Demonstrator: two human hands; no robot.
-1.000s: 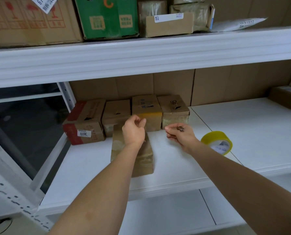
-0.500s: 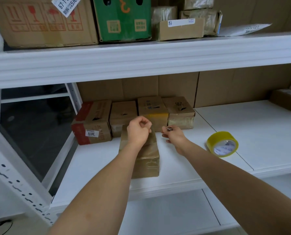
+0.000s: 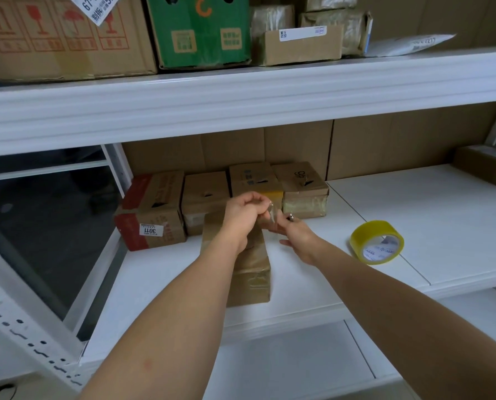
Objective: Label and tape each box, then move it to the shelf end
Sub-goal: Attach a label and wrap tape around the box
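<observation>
"3011" on the red-and-brown box's white sticker.

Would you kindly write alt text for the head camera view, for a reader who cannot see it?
Two bare hands, left hand and right hand, pinch a clear tape strip above a tape-wrapped brown box on a white shelf. Four cardboard boxes line the back, and a yellow tape roll lies to the right.

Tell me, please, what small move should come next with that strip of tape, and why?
Probably lower the clear strip onto the box top and press it flat: both hands pinch it just above the box, while the roll lies aside on the shelf.
</observation>
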